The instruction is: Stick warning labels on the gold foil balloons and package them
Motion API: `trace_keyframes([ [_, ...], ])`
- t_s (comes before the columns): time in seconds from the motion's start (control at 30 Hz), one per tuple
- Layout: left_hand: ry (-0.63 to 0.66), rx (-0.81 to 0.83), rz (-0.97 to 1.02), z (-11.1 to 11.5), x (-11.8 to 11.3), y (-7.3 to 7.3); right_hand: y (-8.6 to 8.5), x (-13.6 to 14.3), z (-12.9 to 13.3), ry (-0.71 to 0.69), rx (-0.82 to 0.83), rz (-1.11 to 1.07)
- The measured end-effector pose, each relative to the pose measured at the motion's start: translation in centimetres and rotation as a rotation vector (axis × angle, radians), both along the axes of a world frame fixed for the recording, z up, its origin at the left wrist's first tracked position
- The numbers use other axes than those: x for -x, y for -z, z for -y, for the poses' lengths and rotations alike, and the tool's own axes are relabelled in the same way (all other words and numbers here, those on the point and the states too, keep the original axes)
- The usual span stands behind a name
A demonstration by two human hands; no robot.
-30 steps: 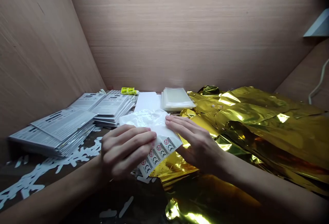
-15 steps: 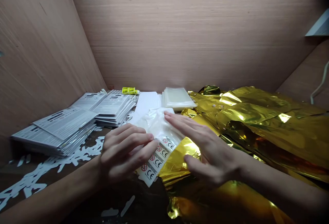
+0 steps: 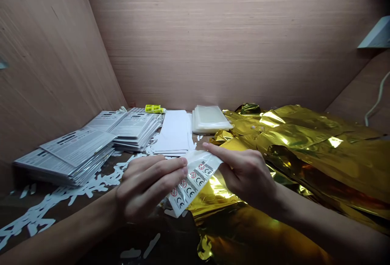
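Observation:
A strip of CE-marked labels point(image 3: 191, 182) slants between my hands, with clear film around its upper part. My left hand point(image 3: 152, 184) is closed on its left side, fingertips pressed over the film. At the strip's upper right end my right hand point(image 3: 243, 169) pinches the film, its index finger stretched along the top and its thumb hidden behind. Shiny gold foil point(image 3: 219, 194) lies under the strip and my right hand.
Packed printed cards point(image 3: 70, 151) stand in stacks at the left, near scattered white cut-outs point(image 3: 45, 208). White sheets point(image 3: 173, 131), clear bags point(image 3: 210, 118) and a yellow label roll point(image 3: 154, 108) lie at the back. Gold foil covers the right side.
My right hand has closed from open, spread fingers onto the film. The crumpled film has come down off the white sheets, and the label strip now lies flatter between my hands.

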State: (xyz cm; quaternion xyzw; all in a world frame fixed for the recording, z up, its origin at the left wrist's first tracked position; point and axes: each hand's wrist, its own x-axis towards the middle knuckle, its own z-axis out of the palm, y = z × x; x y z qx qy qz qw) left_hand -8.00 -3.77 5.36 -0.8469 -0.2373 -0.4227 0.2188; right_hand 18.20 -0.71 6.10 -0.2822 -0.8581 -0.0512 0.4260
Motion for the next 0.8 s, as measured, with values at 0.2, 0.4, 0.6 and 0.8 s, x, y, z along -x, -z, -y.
trace_keyframes([
  [0.2,0.127,-0.102,-0.039,-0.9,-0.3,-0.8,-1.2,0.1,0.8,-0.062,0.169,-0.001],
  [0.4,0.138,-0.022,-0.087,-0.4,-0.9,-0.4,-1.0,0.5,1.4,-0.028,-0.021,0.021],
  [0.6,0.289,-0.009,0.059,-0.1,-2.4,0.4,-0.2,1.2,1.6,-0.003,-0.008,-0.225],
  [0.8,0.209,0.485,0.378,0.3,-3.9,-0.6,0.6,1.4,2.0,-0.05,0.095,-0.29],
])
